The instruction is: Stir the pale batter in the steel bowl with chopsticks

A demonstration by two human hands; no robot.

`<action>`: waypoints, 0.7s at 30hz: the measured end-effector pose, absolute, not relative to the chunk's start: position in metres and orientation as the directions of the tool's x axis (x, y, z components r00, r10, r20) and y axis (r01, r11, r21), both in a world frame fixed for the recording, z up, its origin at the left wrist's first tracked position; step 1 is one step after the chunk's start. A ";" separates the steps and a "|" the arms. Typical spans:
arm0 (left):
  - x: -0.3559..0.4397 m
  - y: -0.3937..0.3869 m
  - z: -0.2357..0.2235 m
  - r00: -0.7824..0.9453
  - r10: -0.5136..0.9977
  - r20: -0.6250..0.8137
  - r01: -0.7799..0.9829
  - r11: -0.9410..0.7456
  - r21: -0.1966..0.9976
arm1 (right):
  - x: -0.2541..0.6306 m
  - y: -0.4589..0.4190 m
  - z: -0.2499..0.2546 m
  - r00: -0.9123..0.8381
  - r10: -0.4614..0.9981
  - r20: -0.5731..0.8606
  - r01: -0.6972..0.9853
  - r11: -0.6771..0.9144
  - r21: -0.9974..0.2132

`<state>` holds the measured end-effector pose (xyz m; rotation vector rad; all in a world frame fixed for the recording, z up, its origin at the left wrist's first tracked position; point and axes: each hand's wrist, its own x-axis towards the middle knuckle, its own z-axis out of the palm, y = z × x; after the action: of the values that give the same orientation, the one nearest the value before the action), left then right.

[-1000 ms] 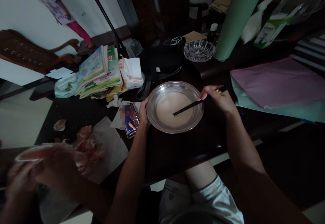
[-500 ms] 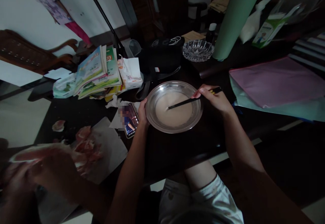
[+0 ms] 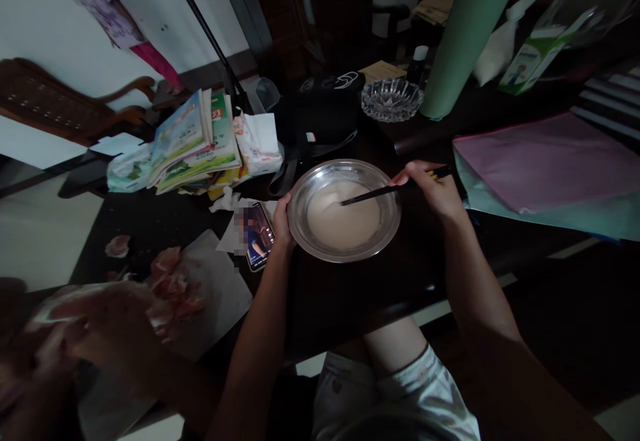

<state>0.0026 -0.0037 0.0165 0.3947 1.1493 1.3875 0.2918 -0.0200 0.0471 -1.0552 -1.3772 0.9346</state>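
Note:
A shiny metal bowl (image 3: 300, 231) stands on the dark table in front of me, with a pale, milky batter-like liquid (image 3: 345, 224) in it. My left hand (image 3: 283, 222) grips the bowl's left rim. Black chopsticks (image 3: 373, 194) are pinched in my right hand (image 3: 427, 187) above the right rim, and their tips dip into the liquid, where a swirl shows. Whether there are one or two sticks is hard to see. Just left of my left hand lies a phone (image 3: 258, 237) with its screen lit.
At lower left another person's hands (image 3: 105, 334) handle pinkish peel-like pieces over a white sheet (image 3: 220, 281). Books (image 3: 195, 141) and a tissue pack (image 3: 257, 144) lie at back left. A glass ashtray (image 3: 391, 101), a green flask (image 3: 470, 41) and a pink folder (image 3: 550, 154) are at right.
My right hand has moved a little right and up with the chopsticks, and their tips have shifted right and away from me through the liquid. My left hand stays on the rim.

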 end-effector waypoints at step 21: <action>0.003 -0.004 0.018 -0.206 0.883 -0.421 -0.565 0.244 0.788 | 0.290 -0.021 0.050 -0.073 0.950 0.302 0.105 0.309 -0.945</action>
<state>0.0028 -0.0040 0.0181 0.3673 1.1552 1.3716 0.2899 -0.0212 0.0502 -1.0283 -1.4652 0.9573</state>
